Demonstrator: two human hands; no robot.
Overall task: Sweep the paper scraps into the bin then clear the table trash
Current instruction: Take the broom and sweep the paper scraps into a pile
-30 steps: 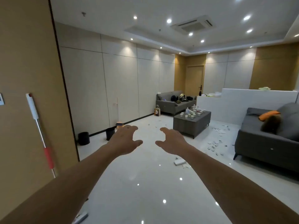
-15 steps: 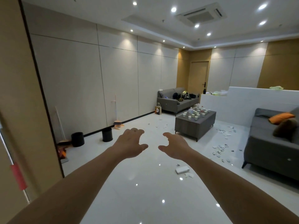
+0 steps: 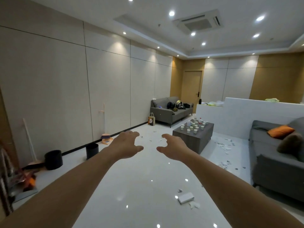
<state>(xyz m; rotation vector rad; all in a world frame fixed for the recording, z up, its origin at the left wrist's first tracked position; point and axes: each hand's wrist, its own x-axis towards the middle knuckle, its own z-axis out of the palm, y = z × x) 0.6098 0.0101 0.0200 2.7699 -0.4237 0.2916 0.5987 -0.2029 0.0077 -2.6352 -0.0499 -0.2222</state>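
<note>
My left hand (image 3: 125, 145) and my right hand (image 3: 173, 147) are stretched out in front of me, fingers spread, holding nothing. White paper scraps (image 3: 224, 146) lie on the glossy floor beside the grey coffee table (image 3: 192, 139), and more scraps (image 3: 194, 205) lie near a small white box (image 3: 185, 197) at lower right. Several paper cups (image 3: 191, 128) stand on the table. Two black bins (image 3: 53, 159) (image 3: 92, 150) sit by the left wall. A broom with dustpan (image 3: 105, 136) leans on that wall.
A grey sofa (image 3: 276, 155) with an orange cushion is on the right, another sofa (image 3: 169, 111) at the back. A second long-handled dustpan (image 3: 32, 159) and clutter sit at the lower left. A white partition (image 3: 246, 116) stands behind the table.
The view has moved forward and turned left past the wall corner. The bins, brooms and left-wall clutter are closer and fully in sight. Both hands stay open in front.
</note>
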